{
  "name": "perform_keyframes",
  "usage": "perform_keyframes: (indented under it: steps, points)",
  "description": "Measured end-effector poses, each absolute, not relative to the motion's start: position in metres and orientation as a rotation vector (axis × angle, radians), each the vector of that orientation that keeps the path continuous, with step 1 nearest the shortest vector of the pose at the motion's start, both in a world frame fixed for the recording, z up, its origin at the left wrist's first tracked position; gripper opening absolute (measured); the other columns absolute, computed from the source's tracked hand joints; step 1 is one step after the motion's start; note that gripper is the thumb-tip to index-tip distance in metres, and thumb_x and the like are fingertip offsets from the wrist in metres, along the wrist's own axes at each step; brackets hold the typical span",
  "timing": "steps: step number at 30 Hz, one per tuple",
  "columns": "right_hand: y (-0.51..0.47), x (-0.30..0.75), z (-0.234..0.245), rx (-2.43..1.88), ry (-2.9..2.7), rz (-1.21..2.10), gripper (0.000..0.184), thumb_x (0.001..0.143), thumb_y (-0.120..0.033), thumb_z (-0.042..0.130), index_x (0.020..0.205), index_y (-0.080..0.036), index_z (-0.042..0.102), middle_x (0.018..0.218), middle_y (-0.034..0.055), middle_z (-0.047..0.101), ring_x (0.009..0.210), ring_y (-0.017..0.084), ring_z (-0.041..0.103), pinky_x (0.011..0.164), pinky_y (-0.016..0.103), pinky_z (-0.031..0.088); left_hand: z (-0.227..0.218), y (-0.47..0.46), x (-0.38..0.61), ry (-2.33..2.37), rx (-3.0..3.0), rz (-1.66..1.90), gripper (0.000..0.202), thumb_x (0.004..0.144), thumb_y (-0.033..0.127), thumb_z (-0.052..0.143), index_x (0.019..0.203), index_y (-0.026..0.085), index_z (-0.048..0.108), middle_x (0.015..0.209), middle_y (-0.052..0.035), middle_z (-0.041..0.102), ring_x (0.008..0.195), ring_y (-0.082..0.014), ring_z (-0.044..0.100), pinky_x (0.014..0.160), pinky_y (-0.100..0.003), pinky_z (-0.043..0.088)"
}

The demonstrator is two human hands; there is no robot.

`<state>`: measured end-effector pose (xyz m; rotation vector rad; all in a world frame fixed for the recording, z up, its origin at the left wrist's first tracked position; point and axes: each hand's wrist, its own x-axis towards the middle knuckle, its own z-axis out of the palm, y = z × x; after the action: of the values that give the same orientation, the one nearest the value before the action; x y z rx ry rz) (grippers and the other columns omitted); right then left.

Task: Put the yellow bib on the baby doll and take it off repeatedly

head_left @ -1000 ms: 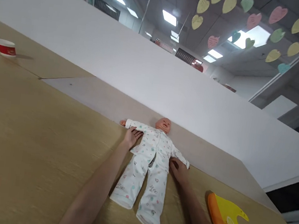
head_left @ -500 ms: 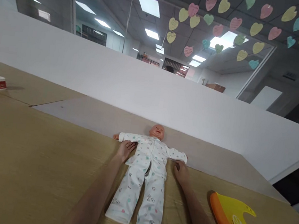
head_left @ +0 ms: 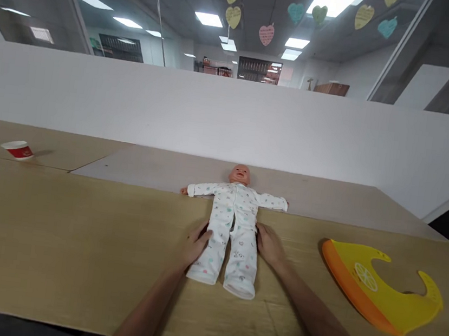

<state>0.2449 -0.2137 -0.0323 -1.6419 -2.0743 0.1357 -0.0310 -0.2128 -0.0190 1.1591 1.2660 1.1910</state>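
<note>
A baby doll (head_left: 240, 176) lies on its back on the table, arms spread, its head towards the wall. White printed pyjamas cover it: a long-sleeved top (head_left: 237, 201) and trousers (head_left: 241, 257) with wide, loose leg ends. At the trousers' left side, my left hand (head_left: 197, 245) grips the cloth, thumb on top and fingers along the outer edge. My right hand (head_left: 269, 244) has its fingers curled against the opposite side near the hip, the fingertips partly hidden by the cloth. No feet show at the leg ends.
A yellow bib (head_left: 388, 297) with an orange pocket edge lies to the right. Far left stands a red and white paper cup (head_left: 20, 150). A low white wall (head_left: 230, 119) with glass above it borders the back of the table (head_left: 75, 248).
Both hands have moved from beside the doll's arms down to the sides of the trousers. The top's flared lower edge now lies closer to the body. The camera view has tilted down and levelled.
</note>
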Motion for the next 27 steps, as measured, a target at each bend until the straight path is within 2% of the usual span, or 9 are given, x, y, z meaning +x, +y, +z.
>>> perform_keyframes:
  steps: [3, 6, 8, 13, 15, 17, 20, 23, 27]
  points:
    - [-0.218, 0.244, -0.036, -1.675, -2.006, 0.16, 0.042, 0.088, -0.01, 0.036, 0.124, -0.013, 0.057, 0.122, 0.0131, 0.064, 0.112, 0.021, 0.057, 0.099, 0.032, 0.04, -0.013, -0.239, -0.031, 1.384, 1.209, 1.238, 0.028, 0.073, 0.025, 0.072, 0.101, 0.027, 0.071, 0.122, -0.0073, 0.066, 0.125, -0.0289, 0.052, 0.115, -0.042, 0.027]
    - [-0.226, 0.243, -0.039, -1.659, -1.934, 0.198, 0.039, 0.089, -0.012, 0.037, 0.122, -0.014, 0.058, 0.119, 0.0124, 0.065, 0.108, 0.021, 0.059, 0.097, 0.032, 0.042, -0.009, -0.262, -0.034, 1.421, 1.266, 1.338, 0.018, 0.071, 0.019, 0.073, 0.088, 0.024, 0.07, 0.102, -0.0075, 0.069, 0.115, -0.029, 0.056, 0.112, -0.042, 0.032]
    - [-0.232, 0.243, -0.042, -1.629, -1.894, 0.222, 0.038, 0.09, -0.013, 0.037, 0.121, -0.014, 0.058, 0.118, 0.0122, 0.066, 0.107, 0.019, 0.06, 0.096, 0.031, 0.043, -0.01, -0.28, -0.04, 1.428, 1.347, 1.367, 0.021, 0.066, 0.014, 0.074, 0.085, 0.024, 0.069, 0.094, -0.0063, 0.067, 0.111, -0.0302, 0.057, 0.108, -0.043, 0.038]
    - [-0.235, 0.244, -0.046, -1.589, -1.844, 0.239, 0.035, 0.089, -0.012, 0.038, 0.118, -0.014, 0.059, 0.117, 0.0115, 0.066, 0.106, 0.018, 0.06, 0.094, 0.028, 0.043, -0.017, -0.319, -0.052, 1.347, 1.487, 1.447, 0.045, 0.056, 0.001, 0.073, 0.091, 0.029, 0.07, 0.117, -0.0066, 0.062, 0.122, -0.0344, 0.05, 0.106, -0.042, 0.041]
    - [-0.233, 0.244, -0.047, -1.602, -1.825, 0.24, 0.035, 0.09, -0.012, 0.038, 0.117, -0.014, 0.059, 0.116, 0.0112, 0.066, 0.105, 0.018, 0.061, 0.093, 0.028, 0.043, -0.02, -0.324, -0.051, 1.362, 1.509, 1.484, 0.045, 0.057, 0.001, 0.073, 0.093, 0.028, 0.07, 0.116, -0.0092, 0.06, 0.122, -0.0356, 0.048, 0.107, -0.045, 0.039]
    - [-0.231, 0.244, -0.047, -1.605, -1.821, 0.245, 0.034, 0.09, -0.012, 0.038, 0.116, -0.014, 0.059, 0.114, 0.0104, 0.067, 0.104, 0.017, 0.061, 0.093, 0.027, 0.043, -0.022, -0.322, -0.047, 1.382, 1.572, 1.461, 0.037, 0.061, 0.003, 0.072, 0.09, 0.026, 0.069, 0.106, -0.0113, 0.061, 0.118, -0.0355, 0.05, 0.107, -0.047, 0.038]
    - [-0.229, 0.244, -0.048, -1.609, -1.816, 0.274, 0.034, 0.089, -0.011, 0.037, 0.116, -0.014, 0.059, 0.114, 0.0103, 0.067, 0.104, 0.017, 0.061, 0.093, 0.026, 0.042, -0.025, -0.315, -0.042, 1.419, 1.681, 1.347, 0.022, 0.066, 0.006, 0.069, 0.076, 0.024, 0.063, 0.088, -0.0108, 0.059, 0.106, -0.0351, 0.054, 0.103, -0.047, 0.038]
    - [-0.227, 0.244, -0.048, -1.624, -1.792, 0.305, 0.035, 0.088, -0.009, 0.037, 0.115, -0.015, 0.059, 0.116, 0.0097, 0.066, 0.105, 0.017, 0.06, 0.093, 0.026, 0.042, -0.025, -0.312, -0.037, 1.428, 1.622, 1.296, 0.02, 0.067, 0.009, 0.069, 0.065, 0.025, 0.056, 0.073, -0.0088, 0.054, 0.095, -0.0341, 0.055, 0.093, -0.042, 0.043]
    - [-0.226, 0.246, -0.049, -1.616, -1.803, 0.292, 0.034, 0.087, -0.009, 0.039, 0.114, -0.015, 0.06, 0.115, 0.0099, 0.067, 0.105, 0.017, 0.06, 0.094, 0.027, 0.042, -0.02, -0.318, -0.03, 1.361, 1.506, 1.25, 0.022, 0.067, 0.008, 0.068, 0.059, 0.025, 0.055, 0.065, -0.0073, 0.05, 0.086, -0.0298, 0.056, 0.086, -0.035, 0.044]
